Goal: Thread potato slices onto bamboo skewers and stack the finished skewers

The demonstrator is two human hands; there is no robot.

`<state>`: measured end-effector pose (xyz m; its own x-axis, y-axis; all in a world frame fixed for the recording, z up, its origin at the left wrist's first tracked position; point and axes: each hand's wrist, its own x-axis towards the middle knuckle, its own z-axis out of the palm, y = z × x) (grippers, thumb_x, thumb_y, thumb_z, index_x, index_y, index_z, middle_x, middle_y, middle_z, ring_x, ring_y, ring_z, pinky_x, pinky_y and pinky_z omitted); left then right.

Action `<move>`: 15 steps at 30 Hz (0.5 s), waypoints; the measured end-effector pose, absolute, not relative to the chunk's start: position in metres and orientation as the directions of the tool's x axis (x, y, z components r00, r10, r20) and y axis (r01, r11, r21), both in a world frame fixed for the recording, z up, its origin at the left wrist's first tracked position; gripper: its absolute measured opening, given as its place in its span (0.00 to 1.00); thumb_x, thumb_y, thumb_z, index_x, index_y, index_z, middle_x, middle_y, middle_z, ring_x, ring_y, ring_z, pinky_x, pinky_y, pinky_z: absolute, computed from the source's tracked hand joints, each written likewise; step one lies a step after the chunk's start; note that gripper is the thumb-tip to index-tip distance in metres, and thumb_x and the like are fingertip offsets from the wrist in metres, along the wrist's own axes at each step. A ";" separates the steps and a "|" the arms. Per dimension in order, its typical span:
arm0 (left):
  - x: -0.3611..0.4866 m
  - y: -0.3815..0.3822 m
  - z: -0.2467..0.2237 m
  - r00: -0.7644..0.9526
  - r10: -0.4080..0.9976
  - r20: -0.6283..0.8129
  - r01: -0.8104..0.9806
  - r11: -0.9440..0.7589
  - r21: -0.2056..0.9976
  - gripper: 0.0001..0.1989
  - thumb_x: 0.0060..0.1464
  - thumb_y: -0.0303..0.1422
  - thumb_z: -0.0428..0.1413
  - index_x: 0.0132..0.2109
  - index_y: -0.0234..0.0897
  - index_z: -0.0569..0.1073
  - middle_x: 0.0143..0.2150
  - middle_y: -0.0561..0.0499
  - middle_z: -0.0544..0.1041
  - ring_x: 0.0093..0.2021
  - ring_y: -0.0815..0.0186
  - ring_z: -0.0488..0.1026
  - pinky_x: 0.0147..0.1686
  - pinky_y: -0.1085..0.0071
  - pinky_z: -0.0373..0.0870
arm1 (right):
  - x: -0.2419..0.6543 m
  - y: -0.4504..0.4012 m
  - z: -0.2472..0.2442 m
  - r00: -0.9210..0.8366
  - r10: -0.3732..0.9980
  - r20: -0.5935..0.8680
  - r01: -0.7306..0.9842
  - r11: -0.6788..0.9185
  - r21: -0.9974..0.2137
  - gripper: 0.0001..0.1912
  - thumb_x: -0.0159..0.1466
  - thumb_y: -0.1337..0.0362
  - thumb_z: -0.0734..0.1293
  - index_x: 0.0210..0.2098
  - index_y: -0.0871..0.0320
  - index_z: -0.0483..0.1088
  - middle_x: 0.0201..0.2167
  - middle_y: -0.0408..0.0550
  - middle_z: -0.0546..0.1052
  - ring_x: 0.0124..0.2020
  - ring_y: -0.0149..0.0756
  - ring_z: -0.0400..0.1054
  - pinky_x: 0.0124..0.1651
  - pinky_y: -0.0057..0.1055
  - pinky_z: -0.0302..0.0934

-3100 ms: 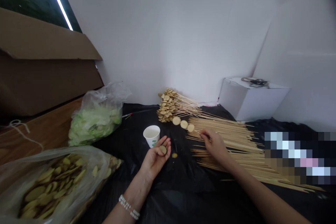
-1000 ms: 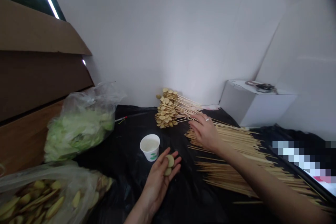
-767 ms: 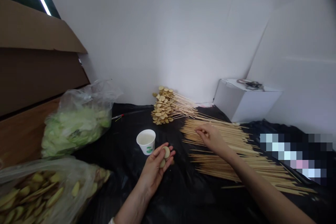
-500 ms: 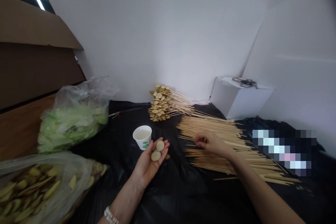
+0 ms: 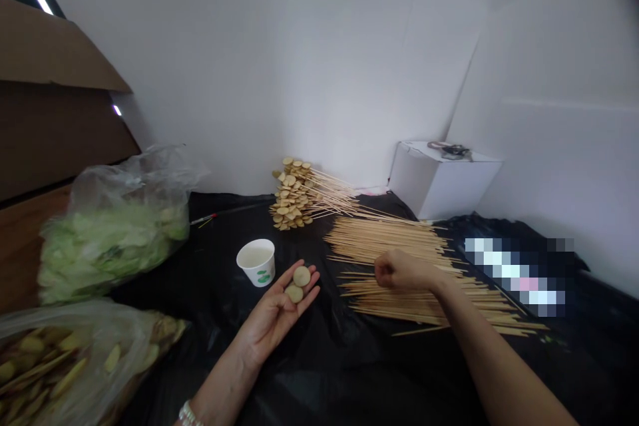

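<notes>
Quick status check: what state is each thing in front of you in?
Left hand: open, palm up, two round slices on it.
Loose bamboo skewers: spread flat, bare.
Right hand: curled shut over them.
Threaded skewers: piled, slices on their ends.
Paper cup: upright, pale liquid inside.
Plastic bag: holding many yellow slices.

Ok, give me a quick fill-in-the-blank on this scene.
The left hand holds ___ round slices on its open palm.
The closed right hand is over a loose pile of ___.
A white paper cup stands on the ___ plastic sheet.
The clear plastic bag behind the bag of yellow slices holds ___ leafy pieces.

Missing words: two; wooden skewers; black; green.
</notes>
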<state>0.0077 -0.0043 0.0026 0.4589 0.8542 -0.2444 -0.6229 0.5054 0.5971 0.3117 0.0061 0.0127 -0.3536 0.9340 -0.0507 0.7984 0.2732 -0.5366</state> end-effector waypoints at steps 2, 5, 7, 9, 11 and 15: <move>0.008 -0.004 0.003 0.453 0.858 -0.242 -0.620 0.498 0.606 0.48 0.31 0.09 0.43 0.65 0.31 0.52 0.58 0.38 0.70 0.60 0.54 0.65 0.60 0.59 0.61 | 0.307 0.008 0.011 -0.335 0.942 -0.019 0.809 0.278 -0.518 0.08 0.51 0.73 0.63 0.24 0.60 0.73 0.20 0.40 0.73 0.23 0.28 0.64 0.25 0.22 0.52; 0.008 -0.005 0.004 0.457 0.857 -0.239 -0.612 0.498 0.614 0.45 0.36 0.09 0.45 0.64 0.32 0.53 0.59 0.38 0.69 0.60 0.54 0.65 0.60 0.59 0.61 | 0.293 0.014 0.008 -0.261 0.960 0.104 0.840 0.279 -0.465 0.09 0.57 0.72 0.61 0.30 0.60 0.74 0.28 0.44 0.75 0.29 0.31 0.66 0.33 0.24 0.55; 0.009 -0.005 0.003 0.474 0.849 -0.233 -0.607 0.507 0.612 0.44 0.37 0.09 0.46 0.64 0.32 0.53 0.59 0.38 0.69 0.60 0.54 0.64 0.60 0.59 0.61 | 0.282 0.016 0.003 -0.222 0.960 0.172 0.864 0.275 -0.422 0.10 0.59 0.72 0.60 0.32 0.60 0.73 0.32 0.46 0.76 0.35 0.32 0.66 0.38 0.26 0.55; 0.009 -0.006 0.002 0.491 0.842 -0.223 -0.606 0.514 0.607 0.43 0.38 0.09 0.46 0.64 0.32 0.54 0.59 0.38 0.69 0.60 0.54 0.64 0.61 0.59 0.60 | 0.274 0.016 -0.003 -0.193 0.958 0.211 0.888 0.262 -0.378 0.09 0.61 0.72 0.61 0.31 0.60 0.72 0.34 0.48 0.75 0.37 0.34 0.66 0.41 0.27 0.55; 0.009 -0.007 0.001 0.509 0.835 -0.211 -0.605 0.521 0.603 0.44 0.38 0.09 0.46 0.64 0.32 0.54 0.59 0.38 0.69 0.61 0.54 0.63 0.61 0.58 0.58 | 0.269 0.016 -0.009 -0.173 0.958 0.231 0.909 0.245 -0.336 0.08 0.61 0.72 0.61 0.32 0.60 0.71 0.34 0.49 0.74 0.39 0.35 0.65 0.42 0.28 0.54; 0.006 -0.008 0.002 0.546 0.819 -0.178 -0.619 0.537 0.574 0.47 0.33 0.09 0.45 0.65 0.31 0.54 0.59 0.38 0.69 0.61 0.53 0.62 0.62 0.55 0.56 | 0.266 0.018 -0.018 -0.167 0.954 0.247 0.938 0.231 -0.258 0.07 0.63 0.72 0.61 0.32 0.60 0.70 0.34 0.50 0.73 0.38 0.36 0.65 0.41 0.28 0.53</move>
<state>0.0061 -0.0080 0.0020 0.5456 0.8189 -0.1780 -0.6185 0.5368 0.5738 0.2661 0.0183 -0.0176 -0.1666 0.9545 0.2474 0.9381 0.2307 -0.2584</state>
